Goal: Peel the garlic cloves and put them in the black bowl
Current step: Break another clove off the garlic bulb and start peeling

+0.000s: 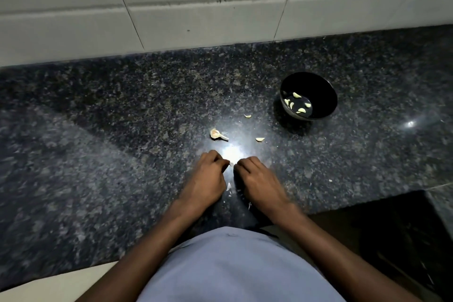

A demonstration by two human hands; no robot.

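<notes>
Fingers (218, 158) of the left hand (204, 179) are curled inward, with their tips drawn toward the tips of the right hand (256, 179), whose fingers are curled in the same way; a small pale garlic clove (231, 164) is pinched between the two sets of fingertips, though most of it is hidden and washed out by a bright glare on the stone, so its state of peeling cannot be told. Both hands are held low over the dark speckled granite countertop (98, 130), near its front edge. Thin whitish scraps of garlic skin (228, 186) are scattered on the stone between the two wrists. Beyond the hands, a papery garlic stem remnant with husk (217, 134) is seen lying on the counter, and two cream-coloured crescent-shaped loose cloves are set apart from it: one (260, 139) to its right and another (247, 116) farther back, nearer the bowl. A round glossy black bowl (318, 95) stands to the right and farther back, well apart from the hands. Several smooth, pale yellow peeled cloves (296, 95) are gathered in its bottom. Grey-white wall tiles (196, 19) are seen behind the counter, and a light blue shirt (232, 265) fills the lower middle.
</notes>
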